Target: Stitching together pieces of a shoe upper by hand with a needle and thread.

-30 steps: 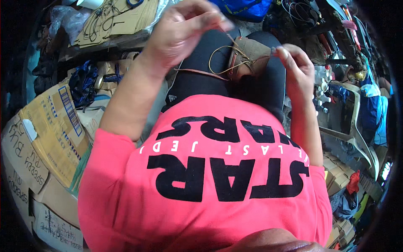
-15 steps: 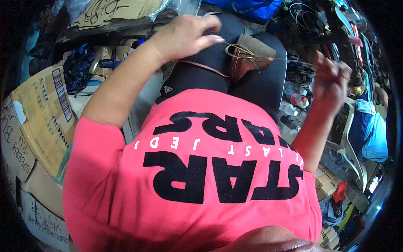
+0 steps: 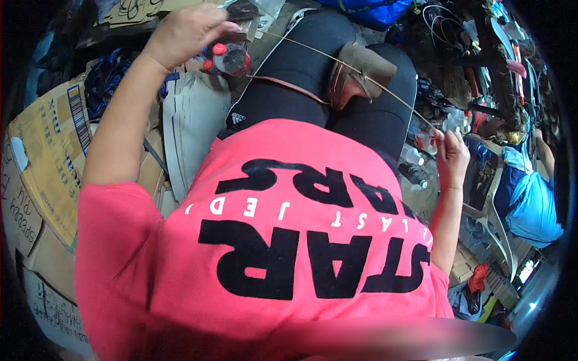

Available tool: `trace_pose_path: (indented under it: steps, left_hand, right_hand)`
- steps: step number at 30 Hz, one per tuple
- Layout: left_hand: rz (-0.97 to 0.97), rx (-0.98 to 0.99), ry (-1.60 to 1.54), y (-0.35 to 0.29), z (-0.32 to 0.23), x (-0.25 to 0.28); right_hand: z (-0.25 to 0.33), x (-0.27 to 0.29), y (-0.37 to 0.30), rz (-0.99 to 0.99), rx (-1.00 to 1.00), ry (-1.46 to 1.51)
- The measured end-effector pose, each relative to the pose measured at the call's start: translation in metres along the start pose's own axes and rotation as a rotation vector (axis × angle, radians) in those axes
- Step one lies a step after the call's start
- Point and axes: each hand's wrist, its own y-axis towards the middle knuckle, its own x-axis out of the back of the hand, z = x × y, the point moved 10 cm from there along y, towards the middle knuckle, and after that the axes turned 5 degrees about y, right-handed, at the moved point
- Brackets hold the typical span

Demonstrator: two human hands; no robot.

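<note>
Both hands point(image 3: 188, 35) point(image 3: 453, 159) pinch, well apart; a taut cord point(image 3: 400, 100) runs between.

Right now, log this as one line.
left hand: holding cord; right hand: holding cord; cord: taut; brown leather piece: on lap

Path across the leather point(image 3: 378, 64)'s kinda blocked by a taut cord point(image 3: 364, 76); plenty of room's left over the shirt point(image 3: 174, 271).

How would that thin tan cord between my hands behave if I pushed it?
The tan cord would probably bend readily, since it looks thin. Its straightness likely comes from tension between your left hand and right hand, so it may droop once released. That slimness also suggests it's light.
</note>
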Motion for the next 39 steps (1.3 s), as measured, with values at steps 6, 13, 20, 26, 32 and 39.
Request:
trace_pose_path:
  steps: [6, 13, 20, 26, 32, 39]
  left_hand:
    - [-0.069, 0.147, -0.374, -0.003, 0.003, -0.03]
    - [0.279, 0.062, -0.747, 0.1, -0.111, -0.07]
    - [0.378, 0.11, -1.141, 0.103, -0.143, -0.08]
    - [0.442, -0.063, -0.68, 0.128, -0.141, -0.079]
    - [0.245, -0.304, -0.515, 0.138, -0.156, -0.085]
    - [0.29, -0.243, -0.534, 0.142, -0.161, -0.091]
  right_hand:
    - [-0.044, -0.032, -0.007, -0.013, -0.26, 0.544]
    - [0.062, -0.02, 0.076, 0.043, -0.103, 0.38]
    - [0.083, -0.037, 0.082, 0.089, -0.079, 0.167]
    - [0.081, -0.046, 0.087, -0.004, -0.022, 0.167]
    - [0.054, -0.033, 0.052, -0.001, -0.017, 0.655]
    - [0.093, -0.033, 0.009, -0.051, 0.089, 0.295]
